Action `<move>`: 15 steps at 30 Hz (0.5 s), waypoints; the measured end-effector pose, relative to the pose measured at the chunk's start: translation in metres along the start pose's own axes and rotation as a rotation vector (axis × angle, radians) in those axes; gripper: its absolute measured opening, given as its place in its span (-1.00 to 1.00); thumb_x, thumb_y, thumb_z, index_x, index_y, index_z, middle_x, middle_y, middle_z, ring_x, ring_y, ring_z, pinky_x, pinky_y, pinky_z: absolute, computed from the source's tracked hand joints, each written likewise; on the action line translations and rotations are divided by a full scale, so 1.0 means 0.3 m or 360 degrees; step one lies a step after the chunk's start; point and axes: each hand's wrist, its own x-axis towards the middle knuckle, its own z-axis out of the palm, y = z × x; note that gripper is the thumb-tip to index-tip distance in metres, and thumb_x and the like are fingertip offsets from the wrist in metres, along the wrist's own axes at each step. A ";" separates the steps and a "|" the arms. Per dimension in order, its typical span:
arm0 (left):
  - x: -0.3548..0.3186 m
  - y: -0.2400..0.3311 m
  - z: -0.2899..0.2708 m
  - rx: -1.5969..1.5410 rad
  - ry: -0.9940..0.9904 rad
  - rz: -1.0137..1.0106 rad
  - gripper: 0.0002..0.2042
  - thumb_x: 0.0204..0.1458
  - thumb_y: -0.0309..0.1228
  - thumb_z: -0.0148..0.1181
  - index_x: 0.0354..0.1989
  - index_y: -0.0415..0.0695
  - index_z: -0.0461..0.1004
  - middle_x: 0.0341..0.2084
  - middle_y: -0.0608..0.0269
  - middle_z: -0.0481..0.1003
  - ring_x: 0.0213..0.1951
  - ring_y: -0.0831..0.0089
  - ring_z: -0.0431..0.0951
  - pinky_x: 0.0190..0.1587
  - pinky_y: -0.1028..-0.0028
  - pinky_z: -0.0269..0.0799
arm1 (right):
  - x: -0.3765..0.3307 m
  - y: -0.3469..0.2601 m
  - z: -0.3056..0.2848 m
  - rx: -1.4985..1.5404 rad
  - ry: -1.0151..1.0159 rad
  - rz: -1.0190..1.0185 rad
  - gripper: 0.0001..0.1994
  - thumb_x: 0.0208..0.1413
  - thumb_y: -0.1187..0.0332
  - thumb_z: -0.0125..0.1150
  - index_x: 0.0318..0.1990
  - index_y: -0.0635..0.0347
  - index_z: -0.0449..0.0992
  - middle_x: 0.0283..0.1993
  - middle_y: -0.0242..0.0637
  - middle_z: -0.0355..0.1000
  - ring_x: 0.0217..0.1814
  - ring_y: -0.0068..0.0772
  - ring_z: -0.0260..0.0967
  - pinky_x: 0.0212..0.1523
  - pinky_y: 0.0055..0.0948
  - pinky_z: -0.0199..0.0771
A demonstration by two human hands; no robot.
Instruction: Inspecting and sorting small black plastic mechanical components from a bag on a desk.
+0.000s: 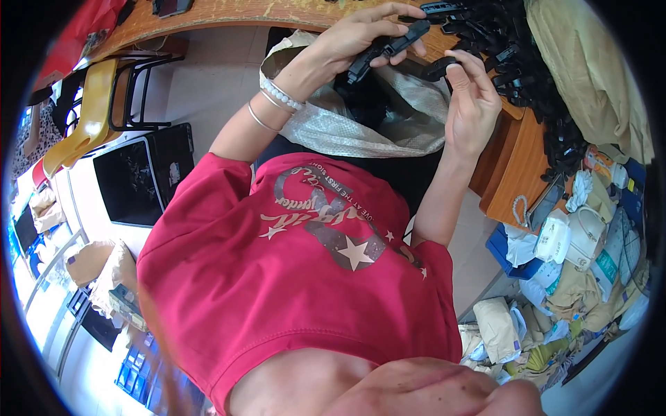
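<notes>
My left hand (345,43), with bracelets at its wrist, is closed on long, narrow black plastic pieces (406,40) that look like clips or buckles. Their exact kind is hard to make out. Between thumb and fingers, my right hand (473,111) pinches a smaller black piece (437,68) with a rounded end. Both hands are held apart over an open white woven sack (326,132), and black material (371,104) shows inside it. A heap of similar black plastic pieces (489,31) covers the right part of the wooden table (277,14).
A tan cloth or sack (590,62) borders the heap. A wooden drawer unit (505,177) stands to the right, beside piled bags and packages (576,243). On the left are a yellow chair (94,114) and a black box-like case (128,180).
</notes>
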 end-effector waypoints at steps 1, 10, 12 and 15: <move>0.001 -0.020 -0.006 0.0267 0.0030 0.0187 -0.78 0.12 -0.32 0.12 -0.19 -0.22 0.45 -0.52 0.14 0.49 -0.65 0.55 0.40 -0.67 0.64 0.26 | -0.008 -0.004 -0.003 -0.0001 -0.0001 0.0001 -0.82 0.06 0.55 0.23 -0.16 0.41 0.53 -0.32 -0.26 0.50 -0.30 -0.56 0.42 -0.18 -0.64 0.40; -0.046 -0.010 0.012 0.1613 0.0049 0.0295 -0.66 0.04 -0.17 0.25 -0.11 -0.14 0.58 -0.64 0.34 0.50 -0.71 0.72 0.32 -0.63 0.68 0.23 | -0.068 0.019 0.024 -0.0170 0.0149 0.0038 -0.77 0.02 0.64 0.22 -0.13 0.51 0.47 -0.28 -0.08 0.52 -0.30 -0.42 0.54 -0.18 -0.58 0.55; -0.076 -0.023 0.049 0.1875 0.0030 0.0725 -0.63 -0.03 -0.21 0.30 -0.10 -0.18 0.55 -0.56 0.12 0.54 -0.65 0.45 0.43 -0.50 0.55 0.39 | -0.091 0.014 0.029 -0.0281 0.0161 0.0027 -0.77 0.01 0.65 0.22 -0.13 0.51 0.47 -0.29 -0.08 0.52 -0.30 -0.41 0.54 -0.19 -0.58 0.56; -0.081 -0.038 0.047 0.2116 -0.0040 0.1245 -0.64 -0.09 -0.33 0.31 -0.11 -0.19 0.51 -0.45 -0.07 0.50 -0.51 0.04 0.48 -0.41 0.35 0.45 | -0.100 0.010 0.026 -0.0289 0.0199 0.0108 -0.76 0.01 0.67 0.21 -0.12 0.52 0.46 -0.29 -0.08 0.52 -0.30 -0.38 0.54 -0.23 -0.57 0.58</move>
